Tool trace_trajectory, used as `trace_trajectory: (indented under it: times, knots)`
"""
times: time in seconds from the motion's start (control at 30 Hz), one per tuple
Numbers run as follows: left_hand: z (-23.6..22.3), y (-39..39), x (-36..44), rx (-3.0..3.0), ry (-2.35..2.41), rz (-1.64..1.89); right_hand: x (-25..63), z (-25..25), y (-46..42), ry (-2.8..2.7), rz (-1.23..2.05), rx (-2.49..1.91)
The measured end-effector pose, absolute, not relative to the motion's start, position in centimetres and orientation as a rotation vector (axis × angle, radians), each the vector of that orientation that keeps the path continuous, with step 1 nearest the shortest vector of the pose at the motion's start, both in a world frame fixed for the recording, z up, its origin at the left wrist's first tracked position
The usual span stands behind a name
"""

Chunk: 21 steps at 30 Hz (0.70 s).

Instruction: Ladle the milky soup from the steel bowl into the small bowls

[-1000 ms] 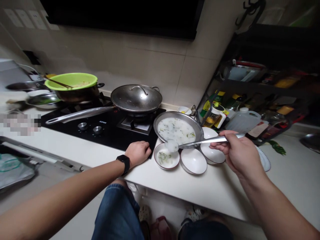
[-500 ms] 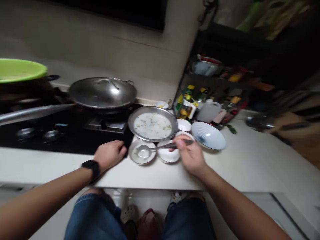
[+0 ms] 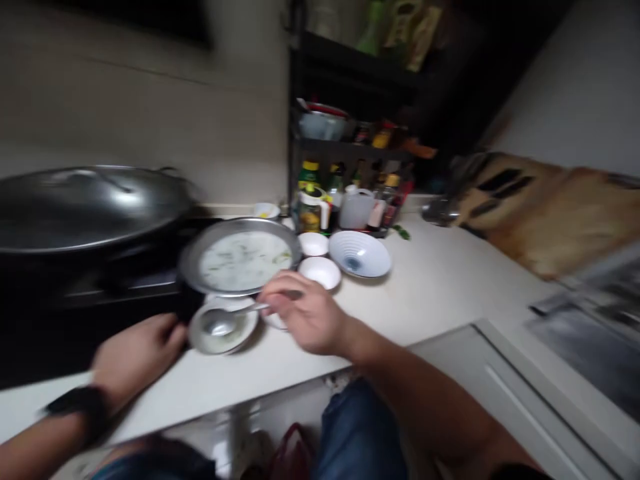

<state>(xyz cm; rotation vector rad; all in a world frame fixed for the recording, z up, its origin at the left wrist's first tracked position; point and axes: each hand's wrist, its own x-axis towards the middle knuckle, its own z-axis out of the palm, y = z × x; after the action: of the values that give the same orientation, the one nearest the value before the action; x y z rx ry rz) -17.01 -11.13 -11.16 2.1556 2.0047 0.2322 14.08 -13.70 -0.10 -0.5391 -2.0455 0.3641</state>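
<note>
My right hand [image 3: 305, 313] grips the handle of a metal ladle [image 3: 220, 323]. The ladle's scoop is over a small bowl [image 3: 249, 328] with pale liquid in it; I cannot tell whether they touch. Behind it stands a wide metal basin [image 3: 193, 267] of milky soup with green bits. Another small bowl [image 3: 274, 321] is mostly hidden under my right hand. To the right are two small white bowls [image 3: 321, 272] and a larger pale blue-white bowl [image 3: 370, 252]. My left hand [image 3: 137, 353], fingers curled, rests at the counter edge beside the stove, left of the bowl of liquid.
A lidded wok [image 3: 95, 207] sits on the black stove [image 3: 75, 333] at left. Behind the bowls, a dark rack [image 3: 345, 148] holds bottles and jars. Chopping boards and knives [image 3: 500, 190] lean at the right, near a sink [image 3: 590, 333].
My view has turned right, so everything sits further left, and more of the counter's right side shows. My right hand still holds the ladle over the same bowl.
</note>
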Motion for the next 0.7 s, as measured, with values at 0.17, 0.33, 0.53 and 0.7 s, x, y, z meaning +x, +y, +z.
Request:
trace_trajectory:
  times: [0.17,0.33,0.53,0.7]
  knots:
    - [-11.5,-11.7,-17.3,2.316,2.105,0.261,15.9,0.4,-12.1,-2.012,0.386,-0.463]
    - [-11.9,-11.2,-17.1,2.325,2.090,0.348,16.1,0.1,-8.9,-1.857,0.242,-0.783]
    - [-12.0,-11.3,-17.3,2.330,2.055,0.388,16.8,-1.5,-6.1,-1.723,0.363,-1.065]
    - [-12.2,-11.2,-17.4,2.339,2.054,0.399,17.1,-3.5,-4.5,-1.463,0.702,-1.127]
